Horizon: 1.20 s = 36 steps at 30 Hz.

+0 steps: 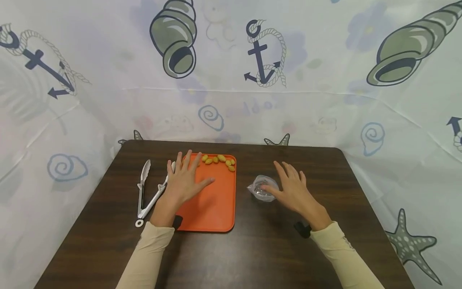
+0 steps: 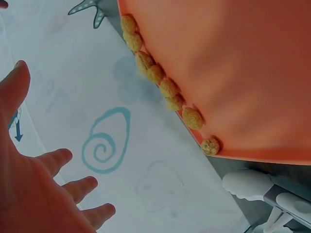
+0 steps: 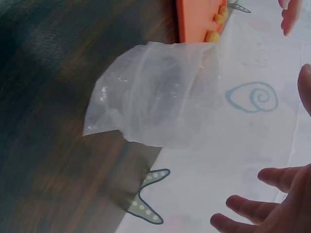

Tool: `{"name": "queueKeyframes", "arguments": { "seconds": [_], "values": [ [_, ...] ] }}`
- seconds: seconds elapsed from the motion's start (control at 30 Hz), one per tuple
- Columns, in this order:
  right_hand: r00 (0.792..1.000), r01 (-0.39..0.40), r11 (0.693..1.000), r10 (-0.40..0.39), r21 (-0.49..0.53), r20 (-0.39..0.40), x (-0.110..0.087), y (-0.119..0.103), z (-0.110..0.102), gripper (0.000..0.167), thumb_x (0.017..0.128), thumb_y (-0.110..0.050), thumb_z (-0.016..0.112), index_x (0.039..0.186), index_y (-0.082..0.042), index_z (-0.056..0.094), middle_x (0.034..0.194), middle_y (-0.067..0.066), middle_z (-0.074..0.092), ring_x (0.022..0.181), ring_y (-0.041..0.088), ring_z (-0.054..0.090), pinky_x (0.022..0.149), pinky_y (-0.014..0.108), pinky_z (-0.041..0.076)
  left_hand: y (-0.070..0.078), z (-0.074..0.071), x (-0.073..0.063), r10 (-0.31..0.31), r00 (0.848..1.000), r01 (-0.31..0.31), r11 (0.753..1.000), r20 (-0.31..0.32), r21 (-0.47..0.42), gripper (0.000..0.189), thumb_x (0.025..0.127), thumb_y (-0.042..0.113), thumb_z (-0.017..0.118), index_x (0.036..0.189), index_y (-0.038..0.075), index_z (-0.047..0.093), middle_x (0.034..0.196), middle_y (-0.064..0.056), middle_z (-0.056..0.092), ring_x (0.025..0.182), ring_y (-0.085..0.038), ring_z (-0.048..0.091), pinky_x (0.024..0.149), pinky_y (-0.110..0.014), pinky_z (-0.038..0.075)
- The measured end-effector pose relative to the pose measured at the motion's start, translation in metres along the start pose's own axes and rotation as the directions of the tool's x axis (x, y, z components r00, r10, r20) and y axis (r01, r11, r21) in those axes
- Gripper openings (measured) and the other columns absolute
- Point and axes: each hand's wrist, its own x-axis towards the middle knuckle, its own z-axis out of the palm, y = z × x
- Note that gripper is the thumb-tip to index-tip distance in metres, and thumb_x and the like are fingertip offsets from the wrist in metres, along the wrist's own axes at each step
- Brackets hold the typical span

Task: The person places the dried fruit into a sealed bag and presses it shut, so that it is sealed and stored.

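Note:
My left hand [image 1: 182,182], fingers spread, hovers above the left part of an orange tray [image 1: 216,208] and holds nothing. Along the tray's far edge lie several small yellow-brown pieces [image 1: 221,158], lumpy in the left wrist view [image 2: 193,118]; their kind is unclear. White-handled tongs [image 1: 141,196] lie spread in a V left of the tray, one arm partly behind my left hand. My right hand [image 1: 294,190], fingers extended and apart, is above and right of a clear plastic bag [image 1: 260,192]. The bag stands with its mouth upward; in the right wrist view the hand is apart from it.
A dark wooden table [image 1: 252,257] carries everything. Behind and beside it hangs a white cloth [image 1: 231,116] printed with shells, anchors and starfish. Dark straps [image 1: 302,229] sit at the wrists, by cream sleeves [image 1: 149,251].

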Motion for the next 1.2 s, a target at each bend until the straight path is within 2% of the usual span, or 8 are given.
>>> {"name": "queueKeyframes", "arguments": {
  "seconds": [0.27,0.6,0.9,1.2],
  "values": [
    [1.000,0.000,1.000,0.000,0.016,0.015,-0.002,0.005,0.007,0.102,0.091,-0.061,0.070,0.164,-0.010,0.020,0.167,0.025,0.024,0.155,0.045,0.021,0.119,0.074,0.008,-0.006,0.002,0.001,-0.027,0.999,0.027,0.999,-0.018,-0.019,0.099,0.092,0.070,0.060,0.167,0.023,0.015,0.174,-0.016,0.006,0.160,-0.045,-0.004,0.122,-0.072,-0.003],
    [1.000,0.009,0.999,-0.010,0.034,0.018,0.000,0.014,0.024,0.109,0.084,-0.056,0.081,0.163,-0.009,0.023,0.165,0.027,0.028,0.153,0.046,0.027,0.119,0.075,0.014,-0.010,0.004,0.000,-0.029,0.999,0.028,0.998,-0.030,-0.048,0.094,0.095,0.061,0.063,0.166,0.018,0.019,0.173,-0.019,0.009,0.159,-0.047,-0.001,0.121,-0.074,-0.003],
    [0.999,0.008,0.996,-0.012,0.090,0.036,0.004,0.020,0.042,0.115,0.080,-0.049,0.086,0.164,-0.008,0.019,0.166,0.027,0.026,0.154,0.046,0.026,0.118,0.075,0.017,-0.016,0.008,-0.004,-0.074,0.995,0.069,0.995,-0.067,-0.066,0.087,0.099,0.054,0.062,0.165,0.013,0.022,0.171,-0.022,0.016,0.159,-0.048,0.005,0.120,-0.075,0.001],
    [0.999,0.018,0.995,-0.022,0.100,0.035,0.009,0.021,0.047,0.117,0.079,-0.042,0.090,0.164,-0.009,0.017,0.165,0.026,0.028,0.151,0.048,0.030,0.118,0.073,0.023,-0.028,0.013,-0.004,-0.129,0.987,0.118,0.987,-0.097,-0.108,0.080,0.101,0.047,0.062,0.163,0.010,0.025,0.168,-0.025,0.021,0.158,-0.048,0.010,0.120,-0.074,0.004]
  ]
}}
